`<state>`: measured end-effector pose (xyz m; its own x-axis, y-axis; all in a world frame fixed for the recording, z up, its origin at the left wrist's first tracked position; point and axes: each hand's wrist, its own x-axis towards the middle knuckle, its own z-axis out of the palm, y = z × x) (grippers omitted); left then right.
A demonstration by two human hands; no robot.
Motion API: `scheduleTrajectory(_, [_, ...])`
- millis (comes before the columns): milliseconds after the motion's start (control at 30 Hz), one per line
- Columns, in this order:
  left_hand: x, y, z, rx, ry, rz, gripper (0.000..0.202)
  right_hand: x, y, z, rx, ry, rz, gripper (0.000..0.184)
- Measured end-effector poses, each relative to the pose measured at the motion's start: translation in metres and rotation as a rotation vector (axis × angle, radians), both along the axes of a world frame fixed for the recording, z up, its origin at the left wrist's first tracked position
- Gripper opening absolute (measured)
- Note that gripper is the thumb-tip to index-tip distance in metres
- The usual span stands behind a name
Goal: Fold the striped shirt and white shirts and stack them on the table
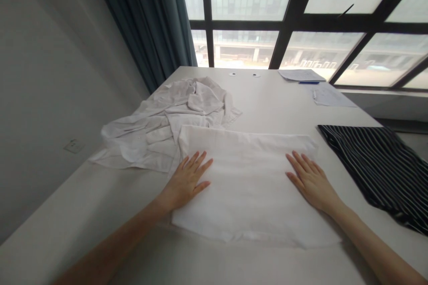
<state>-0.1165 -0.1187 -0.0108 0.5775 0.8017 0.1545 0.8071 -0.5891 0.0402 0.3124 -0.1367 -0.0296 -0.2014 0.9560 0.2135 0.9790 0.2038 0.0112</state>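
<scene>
At a window-side table (83, 182), the left hand (187, 182) and right hand (312, 185) lie flat on a folded white cloth (254, 191), fingers spread, grasping nothing, beside a crumpled white cloth (167, 116).

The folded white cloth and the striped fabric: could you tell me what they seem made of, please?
The folded white cloth looks like matte woven cotton, given its soft, dull surface and creases. The black-and-white striped fabric looks like a limp, matte textile; its fibre cannot be told.
</scene>
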Motion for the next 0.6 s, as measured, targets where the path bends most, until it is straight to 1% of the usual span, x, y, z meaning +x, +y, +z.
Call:
scheduleTrajectory(100, [-0.011, -0.006, -0.004, 0.008, 0.001, 0.048, 0.061, 0.005, -0.001, -0.001, 0.021, -0.005, 0.0, 0.062])
scheduleTrajectory(233, [-0.016, -0.016, -0.006, 0.011, 0.007, 0.068, 0.06, 0.012, -0.003, -0.001, 0.014, 0.001, 0.015, 0.063])
scheduleTrajectory(333, [-0.017, -0.023, -0.005, 0.017, 0.006, 0.077, 0.06, 0.017, -0.004, -0.001, 0.009, 0.008, 0.023, 0.063])
scheduleTrajectory(400, [-0.017, -0.024, -0.002, 0.019, 0.009, 0.084, 0.059, 0.019, -0.004, -0.001, 0.012, 0.01, 0.008, 0.061])
scheduleTrajectory(467, [-0.012, -0.02, 0.003, 0.033, -0.002, 0.095, 0.057, 0.015, 0.0, -0.001, 0.03, 0.013, -0.02, 0.059])
scheduleTrajectory(533, [-0.001, -0.01, 0.009, 0.052, -0.022, 0.087, 0.053, 0.005, 0.007, 0.003, 0.054, 0.029, -0.019, 0.056])
scheduleTrajectory(600, [0.016, 0.004, 0.015, 0.052, -0.026, 0.04, 0.051, -0.011, 0.02, 0.008, 0.051, 0.066, 0.062, 0.054])
